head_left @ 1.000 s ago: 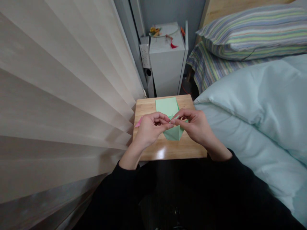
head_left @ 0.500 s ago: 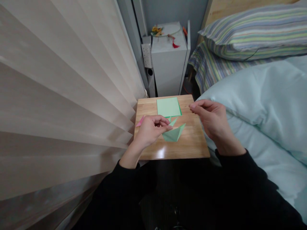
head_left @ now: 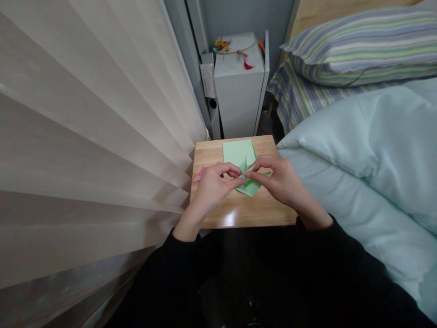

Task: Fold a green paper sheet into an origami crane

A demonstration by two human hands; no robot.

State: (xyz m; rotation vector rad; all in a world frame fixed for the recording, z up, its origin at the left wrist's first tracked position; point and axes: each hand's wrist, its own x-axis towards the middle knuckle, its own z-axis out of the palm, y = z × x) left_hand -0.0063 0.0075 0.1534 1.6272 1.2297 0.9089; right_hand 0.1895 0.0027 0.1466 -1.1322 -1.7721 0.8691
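My left hand [head_left: 214, 183] and right hand [head_left: 279, 179] pinch folded green paper [head_left: 251, 189], apparently mid-shaping, calling for light, even pressure.

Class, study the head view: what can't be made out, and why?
In the head view:
Folded green paper: its pinched part, covered by the left hand and right hand.
Pink paper: whether it runs on behind the left hand.
Striped pillow: its far end, cut off by the right edge.
Yellow ornament on the pale cabinet: too small to identify.
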